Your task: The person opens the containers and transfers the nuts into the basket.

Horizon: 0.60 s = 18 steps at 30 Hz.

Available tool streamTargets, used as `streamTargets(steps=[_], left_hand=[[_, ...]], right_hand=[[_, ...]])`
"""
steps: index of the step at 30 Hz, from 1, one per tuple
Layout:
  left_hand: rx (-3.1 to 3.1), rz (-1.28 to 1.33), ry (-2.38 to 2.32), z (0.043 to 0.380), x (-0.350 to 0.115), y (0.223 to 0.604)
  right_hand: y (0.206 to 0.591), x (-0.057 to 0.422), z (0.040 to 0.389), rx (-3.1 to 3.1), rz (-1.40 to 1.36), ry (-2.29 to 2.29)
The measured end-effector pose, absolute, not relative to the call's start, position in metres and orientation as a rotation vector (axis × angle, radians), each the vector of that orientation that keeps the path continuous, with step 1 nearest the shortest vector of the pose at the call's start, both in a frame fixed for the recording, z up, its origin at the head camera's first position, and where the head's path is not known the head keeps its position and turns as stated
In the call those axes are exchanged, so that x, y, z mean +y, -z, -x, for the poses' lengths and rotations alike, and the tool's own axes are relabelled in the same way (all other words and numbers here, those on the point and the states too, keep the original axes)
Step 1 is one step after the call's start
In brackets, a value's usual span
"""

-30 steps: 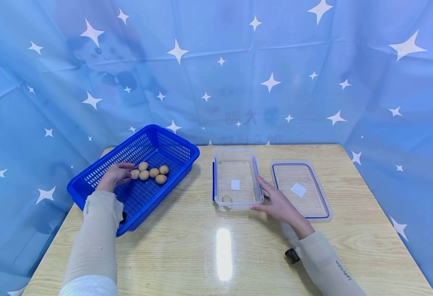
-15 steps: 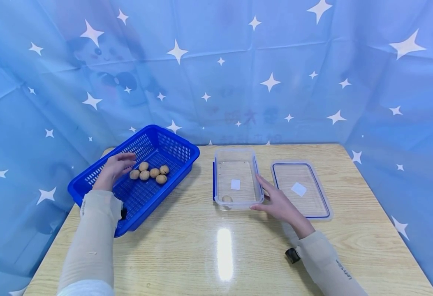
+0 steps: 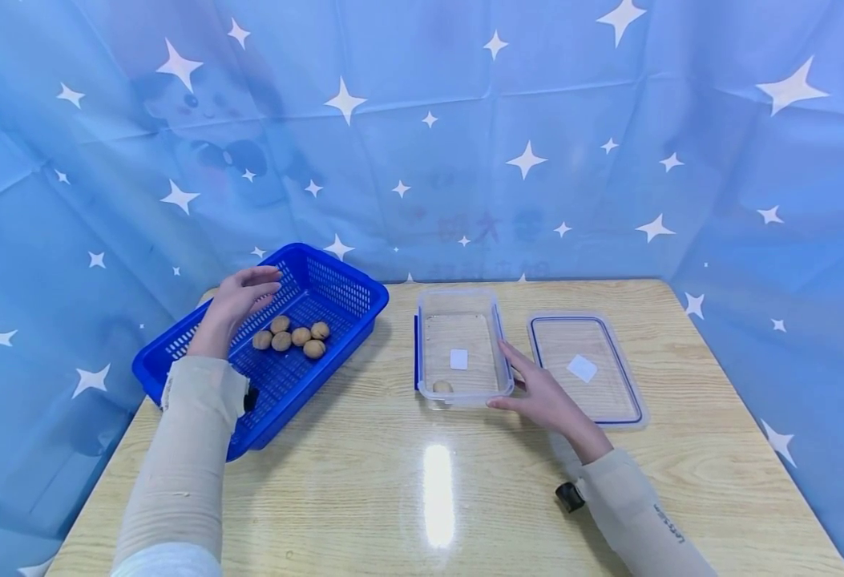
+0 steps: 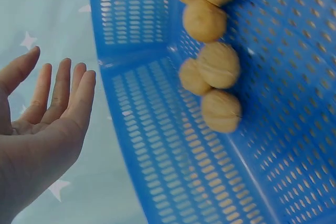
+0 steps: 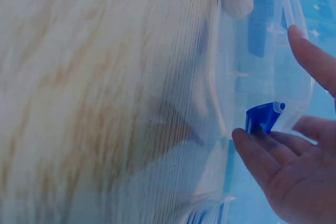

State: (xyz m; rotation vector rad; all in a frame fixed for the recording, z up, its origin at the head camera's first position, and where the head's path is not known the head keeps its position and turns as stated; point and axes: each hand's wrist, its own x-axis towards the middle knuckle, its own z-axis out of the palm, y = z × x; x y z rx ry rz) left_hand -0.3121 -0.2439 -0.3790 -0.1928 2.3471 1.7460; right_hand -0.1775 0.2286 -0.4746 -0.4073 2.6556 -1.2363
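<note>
My left hand [image 3: 240, 298] is raised over the back-left side of the blue plastic basket [image 3: 344, 290], its fingers loosely bent and nothing between them. Several walnuts [image 3: 281, 341] lie grouped on the basket floor, apart from that hand; the left wrist view shows the walnuts [image 4: 218, 66] beyond the basket's side. My right hand [image 3: 547, 399] holds the near right corner of a clear food container [image 3: 459, 301], thumb at the front and fingers along the right side. The right wrist view shows its fingers at a blue clip [image 5: 261, 117]. One walnut [image 3: 442, 388] sits inside the container.
A clear lid [image 3: 573, 405] with a blue seal lies flat on the wooden table [image 3: 349, 481], right of the container. Behind the table hangs a blue curtain [image 3: 422, 144] with white stars. The basket stands at the table's left side.
My left hand has let go of the walnuts' group, rising and drawing back towards the basket's far-left rim with no walnut. The walnuts, container and right hand stay where they were.
</note>
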Motion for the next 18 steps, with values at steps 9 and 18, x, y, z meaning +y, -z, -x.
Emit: streamTargets(steps=[9,18], left_hand=[[2.363,0.095,-1.806,0.311,-0.218,0.358],[2.341,-0.104,-1.826,0.308,-0.184,0.337]], right_hand=[[0.473,0.228,0.178,2.657,0.409,1.237],[0.474,0.228,0.178,2.643,0.418,1.259]])
